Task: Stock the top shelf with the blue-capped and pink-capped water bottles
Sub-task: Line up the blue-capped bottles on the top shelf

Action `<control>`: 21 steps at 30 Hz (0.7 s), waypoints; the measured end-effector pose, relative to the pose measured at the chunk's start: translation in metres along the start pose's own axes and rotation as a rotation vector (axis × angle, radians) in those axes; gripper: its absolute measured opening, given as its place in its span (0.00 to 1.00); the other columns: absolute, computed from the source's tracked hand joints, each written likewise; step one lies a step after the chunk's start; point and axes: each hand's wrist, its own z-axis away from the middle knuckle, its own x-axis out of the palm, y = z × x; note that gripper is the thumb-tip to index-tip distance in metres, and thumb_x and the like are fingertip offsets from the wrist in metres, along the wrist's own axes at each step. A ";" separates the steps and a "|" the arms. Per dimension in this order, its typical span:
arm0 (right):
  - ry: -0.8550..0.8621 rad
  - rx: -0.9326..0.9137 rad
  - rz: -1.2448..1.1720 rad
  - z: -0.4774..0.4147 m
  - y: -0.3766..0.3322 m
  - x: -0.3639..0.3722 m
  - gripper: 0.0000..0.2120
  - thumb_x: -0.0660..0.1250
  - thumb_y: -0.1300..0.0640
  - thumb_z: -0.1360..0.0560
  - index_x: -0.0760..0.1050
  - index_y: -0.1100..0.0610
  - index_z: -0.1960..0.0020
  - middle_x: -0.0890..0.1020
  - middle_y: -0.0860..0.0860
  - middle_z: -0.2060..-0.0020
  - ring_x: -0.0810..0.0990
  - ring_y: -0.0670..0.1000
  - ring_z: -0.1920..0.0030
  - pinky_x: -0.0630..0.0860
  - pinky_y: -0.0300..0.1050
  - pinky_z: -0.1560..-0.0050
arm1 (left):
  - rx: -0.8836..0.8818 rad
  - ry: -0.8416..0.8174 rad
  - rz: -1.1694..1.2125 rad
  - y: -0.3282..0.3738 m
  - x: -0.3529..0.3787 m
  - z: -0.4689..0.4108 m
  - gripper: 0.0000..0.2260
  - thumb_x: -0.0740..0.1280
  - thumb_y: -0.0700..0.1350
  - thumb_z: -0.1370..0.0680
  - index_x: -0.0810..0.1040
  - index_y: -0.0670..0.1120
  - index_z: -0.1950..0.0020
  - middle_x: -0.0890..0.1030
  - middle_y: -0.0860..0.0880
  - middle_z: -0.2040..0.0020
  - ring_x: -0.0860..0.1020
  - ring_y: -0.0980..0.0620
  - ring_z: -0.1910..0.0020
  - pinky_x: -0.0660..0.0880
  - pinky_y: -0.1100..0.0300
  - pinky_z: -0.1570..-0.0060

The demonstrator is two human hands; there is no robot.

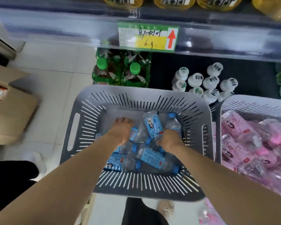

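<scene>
A grey slotted basket on the floor holds several blue-capped water bottles with blue labels. Both my arms reach down into it. My left hand lies palm down over a blue-labelled bottle, fingers curled over it. My right hand grips bottles near the right wall: one bottle stands up beside it, another with a blue cap sits just beyond. More bottles lie loose below. A second grey basket at the right holds several pink-labelled bottles.
A shelf edge with a price tag runs across the top. Beneath it stand green-capped tea bottles and white bottles. Cardboard boxes sit on the tiled floor at the left. My shoe is below the basket.
</scene>
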 end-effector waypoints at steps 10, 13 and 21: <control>0.122 0.057 0.255 -0.010 -0.015 0.016 0.26 0.72 0.55 0.29 0.65 0.61 0.37 0.76 0.58 0.45 0.78 0.56 0.46 0.76 0.47 0.52 | 0.168 -0.027 -0.146 -0.001 0.003 -0.013 0.33 0.72 0.51 0.29 0.63 0.50 0.27 0.70 0.50 0.31 0.64 0.48 0.29 0.49 0.43 0.26; 0.158 0.071 0.261 -0.010 -0.017 0.018 0.24 0.71 0.56 0.29 0.66 0.62 0.38 0.76 0.59 0.45 0.79 0.57 0.47 0.77 0.47 0.54 | 0.161 0.022 -0.141 -0.007 0.002 -0.008 0.33 0.72 0.51 0.29 0.64 0.47 0.28 0.71 0.49 0.32 0.67 0.47 0.31 0.54 0.43 0.27; 0.086 0.152 0.149 0.004 -0.021 -0.006 0.30 0.69 0.42 0.31 0.68 0.58 0.37 0.71 0.58 0.40 0.71 0.57 0.40 0.73 0.47 0.44 | -0.007 0.139 0.373 -0.027 -0.022 0.026 0.32 0.73 0.42 0.30 0.64 0.47 0.30 0.73 0.47 0.38 0.75 0.48 0.43 0.73 0.58 0.41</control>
